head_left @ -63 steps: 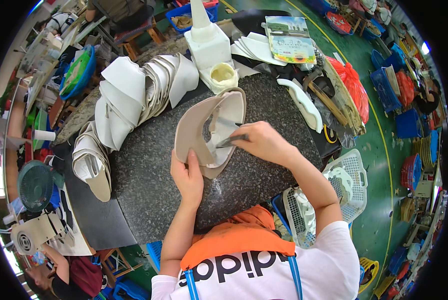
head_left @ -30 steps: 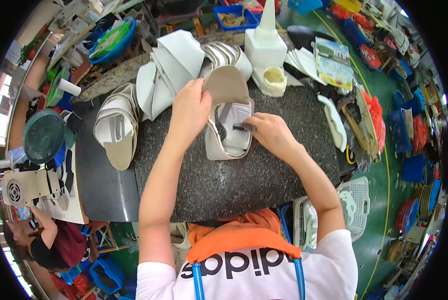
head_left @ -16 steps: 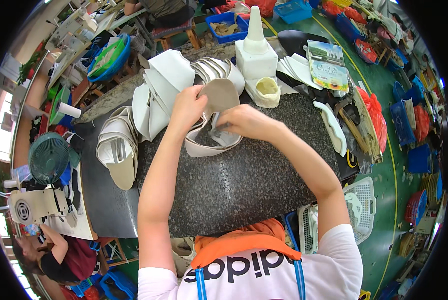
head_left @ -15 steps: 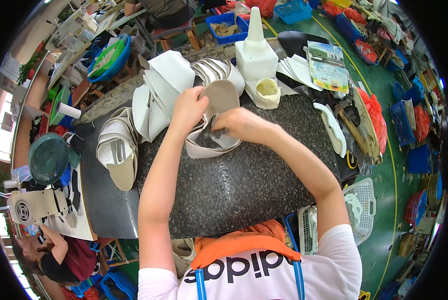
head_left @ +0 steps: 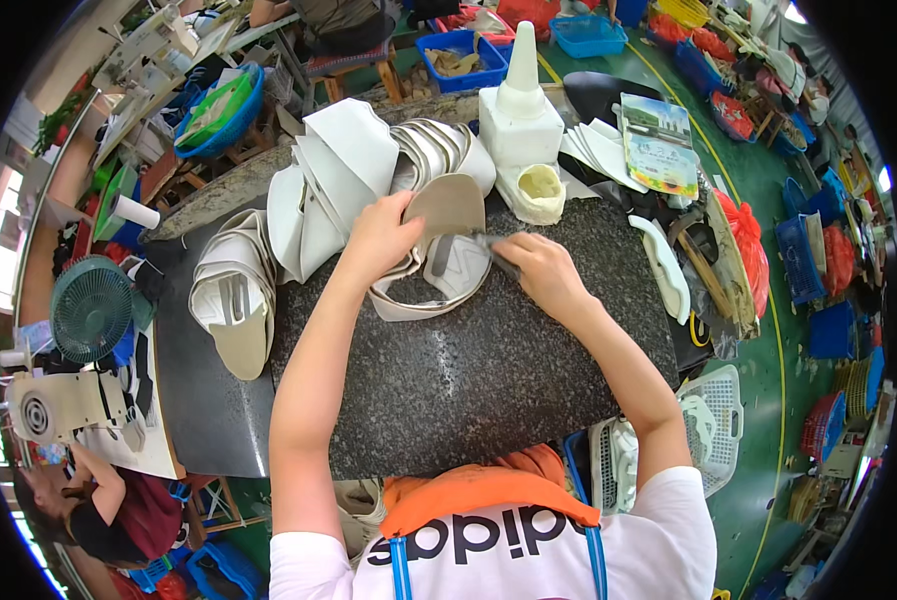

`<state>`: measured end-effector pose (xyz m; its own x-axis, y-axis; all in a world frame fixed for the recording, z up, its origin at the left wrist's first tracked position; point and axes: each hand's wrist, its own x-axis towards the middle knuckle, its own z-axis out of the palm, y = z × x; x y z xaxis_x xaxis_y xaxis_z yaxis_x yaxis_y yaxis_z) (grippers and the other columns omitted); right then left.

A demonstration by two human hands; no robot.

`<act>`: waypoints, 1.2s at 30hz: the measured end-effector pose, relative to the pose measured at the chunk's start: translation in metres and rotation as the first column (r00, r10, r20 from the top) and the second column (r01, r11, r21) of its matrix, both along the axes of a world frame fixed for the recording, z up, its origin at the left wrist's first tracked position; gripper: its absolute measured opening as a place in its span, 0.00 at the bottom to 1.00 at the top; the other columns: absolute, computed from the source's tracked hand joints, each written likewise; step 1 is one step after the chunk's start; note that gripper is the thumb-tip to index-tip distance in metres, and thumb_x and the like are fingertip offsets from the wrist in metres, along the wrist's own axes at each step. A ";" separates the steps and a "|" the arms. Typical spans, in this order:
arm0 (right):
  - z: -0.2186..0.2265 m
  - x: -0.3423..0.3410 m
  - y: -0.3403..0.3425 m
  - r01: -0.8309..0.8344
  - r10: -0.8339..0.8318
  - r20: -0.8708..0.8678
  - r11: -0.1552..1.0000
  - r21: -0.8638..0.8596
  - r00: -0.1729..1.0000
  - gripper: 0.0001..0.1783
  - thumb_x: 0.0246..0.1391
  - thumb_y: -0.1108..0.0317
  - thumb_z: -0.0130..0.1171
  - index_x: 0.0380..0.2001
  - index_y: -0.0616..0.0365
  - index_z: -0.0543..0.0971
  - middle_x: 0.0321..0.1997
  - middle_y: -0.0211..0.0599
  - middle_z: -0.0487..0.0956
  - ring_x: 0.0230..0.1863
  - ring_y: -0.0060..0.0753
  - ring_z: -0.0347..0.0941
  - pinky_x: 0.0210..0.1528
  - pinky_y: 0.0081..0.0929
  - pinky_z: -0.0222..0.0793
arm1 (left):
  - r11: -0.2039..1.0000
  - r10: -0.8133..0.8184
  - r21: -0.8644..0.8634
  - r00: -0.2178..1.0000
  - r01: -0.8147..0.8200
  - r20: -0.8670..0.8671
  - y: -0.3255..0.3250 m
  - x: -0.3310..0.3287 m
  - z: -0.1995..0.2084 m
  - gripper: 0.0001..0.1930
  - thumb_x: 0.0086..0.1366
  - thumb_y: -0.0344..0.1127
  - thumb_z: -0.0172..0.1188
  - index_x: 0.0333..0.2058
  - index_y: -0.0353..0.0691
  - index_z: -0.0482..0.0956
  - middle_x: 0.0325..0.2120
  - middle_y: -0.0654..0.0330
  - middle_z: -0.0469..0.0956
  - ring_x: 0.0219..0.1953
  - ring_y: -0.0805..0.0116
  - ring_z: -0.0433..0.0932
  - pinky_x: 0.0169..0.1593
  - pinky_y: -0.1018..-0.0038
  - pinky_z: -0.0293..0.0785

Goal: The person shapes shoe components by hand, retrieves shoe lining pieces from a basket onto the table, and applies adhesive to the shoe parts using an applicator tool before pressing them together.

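Observation:
On the dark speckled slab [head_left: 448,385], a beige and white shoe upper [head_left: 452,203] lies with its tan flap spread out and grey strips showing inside. My left hand [head_left: 381,238] is closed on the left edge of that flap. Just right of the upper, my right hand [head_left: 543,270] pinches a small dark tool [head_left: 503,258], its tip by the upper's edge; its exact kind I cannot make out. Folded white uppers [head_left: 333,180] and a row of nested uppers [head_left: 438,150] lie beyond my hands. Another bundle of uppers [head_left: 235,300] rests at the left.
A white bottle with a cone top [head_left: 521,110] and a crusted cream pot [head_left: 540,193] stand beyond my right hand. A booklet [head_left: 660,150], white pieces [head_left: 603,150] and a curved white strip [head_left: 660,268] lie at the right. Another person [head_left: 118,505] sits at the lower left.
My right hand has drawn back to the right, out of the shoe upper, with the dark tool now showing. The left hand still grips the flap.

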<state>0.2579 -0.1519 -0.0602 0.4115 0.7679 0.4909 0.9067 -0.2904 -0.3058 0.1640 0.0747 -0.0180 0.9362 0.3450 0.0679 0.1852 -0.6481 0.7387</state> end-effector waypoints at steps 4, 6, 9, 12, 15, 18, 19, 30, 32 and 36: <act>0.042 -0.004 0.000 -0.127 0.166 -0.292 0.981 0.148 0.942 0.14 0.41 0.78 0.61 0.35 0.56 0.79 0.36 0.37 0.78 0.38 0.40 0.76 0.41 0.28 0.72 | 0.997 0.031 -0.078 0.997 -0.026 0.070 0.012 -0.032 0.001 0.16 0.55 0.32 0.50 0.43 0.33 0.73 0.34 0.43 0.77 0.39 0.49 0.76 0.42 0.65 0.70; 0.053 -0.007 0.001 -0.087 0.161 -0.388 0.975 0.203 0.907 0.15 0.43 0.79 0.60 0.38 0.58 0.78 0.36 0.37 0.79 0.39 0.34 0.76 0.41 0.25 0.71 | 0.982 0.104 -0.169 0.988 -0.084 0.113 0.012 -0.067 0.000 0.16 0.56 0.30 0.49 0.43 0.33 0.73 0.34 0.44 0.77 0.39 0.54 0.77 0.43 0.67 0.70; 0.049 -0.005 -0.020 0.254 -0.020 -0.641 0.927 0.275 0.767 0.14 0.49 0.76 0.57 0.41 0.63 0.77 0.36 0.36 0.79 0.34 0.24 0.75 0.35 0.20 0.70 | 0.858 0.334 -0.475 0.916 -0.198 0.222 0.027 -0.132 0.010 0.16 0.57 0.25 0.51 0.46 0.34 0.72 0.34 0.57 0.78 0.38 0.71 0.76 0.42 0.74 0.70; 0.055 -0.006 -0.045 0.404 -0.025 -0.727 0.845 0.351 0.686 0.16 0.54 0.71 0.55 0.46 0.64 0.75 0.32 0.33 0.78 0.24 0.18 0.71 0.29 0.15 0.67 | 0.647 0.609 -0.725 0.732 -0.236 0.305 0.082 -0.198 0.024 0.15 0.57 0.23 0.51 0.44 0.35 0.73 0.39 0.58 0.77 0.39 0.72 0.76 0.44 0.76 0.72; 0.039 -0.012 -0.046 0.431 0.039 -0.773 0.812 0.394 0.633 0.15 0.54 0.71 0.54 0.46 0.62 0.75 0.31 0.32 0.78 0.24 0.18 0.71 0.28 0.14 0.66 | 0.459 0.846 -0.843 0.427 -0.282 0.318 0.152 -0.247 0.019 0.16 0.59 0.22 0.47 0.47 0.29 0.69 0.42 0.52 0.75 0.42 0.64 0.76 0.48 0.68 0.72; 0.035 -0.018 -0.033 0.400 0.021 -0.814 0.864 0.307 0.580 0.14 0.55 0.70 0.53 0.44 0.64 0.76 0.31 0.32 0.79 0.22 0.19 0.72 0.26 0.16 0.67 | 0.167 0.983 -0.984 0.072 0.055 0.171 0.239 -0.294 -0.017 0.16 0.66 0.28 0.41 0.50 0.30 0.65 0.47 0.49 0.71 0.50 0.56 0.72 0.53 0.62 0.71; 0.036 -0.018 -0.031 0.374 0.024 -0.808 0.878 0.298 0.588 0.14 0.55 0.70 0.53 0.43 0.64 0.76 0.30 0.33 0.79 0.21 0.19 0.71 0.25 0.16 0.67 | 0.181 0.974 -0.983 0.135 0.039 0.184 0.246 -0.296 -0.028 0.16 0.67 0.31 0.43 0.52 0.31 0.64 0.49 0.46 0.69 0.51 0.54 0.70 0.54 0.60 0.70; -0.011 -0.005 -0.094 0.605 0.586 -0.810 0.647 0.464 -0.006 0.12 0.52 0.67 0.51 0.39 0.62 0.73 0.33 0.38 0.78 0.32 0.31 0.77 0.29 0.28 0.74 | 0.992 -0.126 0.066 0.903 0.108 0.411 -0.003 0.014 0.020 0.42 0.50 0.39 0.66 0.59 0.28 0.54 0.59 0.42 0.56 0.63 0.53 0.54 0.64 0.67 0.49; -0.030 -0.013 -0.094 0.681 0.664 -0.746 0.567 0.464 -0.044 0.13 0.52 0.67 0.51 0.39 0.63 0.73 0.35 0.38 0.78 0.37 0.34 0.77 0.41 0.33 0.74 | 0.982 -0.073 -0.131 0.913 0.136 0.402 -0.022 0.099 0.014 0.51 0.45 0.44 0.70 0.60 0.25 0.49 0.59 0.39 0.55 0.63 0.52 0.54 0.64 0.68 0.49; -0.032 -0.016 -0.083 0.674 0.693 -0.708 0.588 0.448 -0.133 0.12 0.53 0.68 0.49 0.38 0.62 0.73 0.36 0.41 0.77 0.36 0.36 0.77 0.40 0.35 0.74 | 0.940 0.065 -0.334 0.930 0.065 0.362 -0.002 0.205 -0.001 0.59 0.40 0.45 0.73 0.60 0.20 0.42 0.60 0.37 0.53 0.63 0.54 0.54 0.63 0.71 0.51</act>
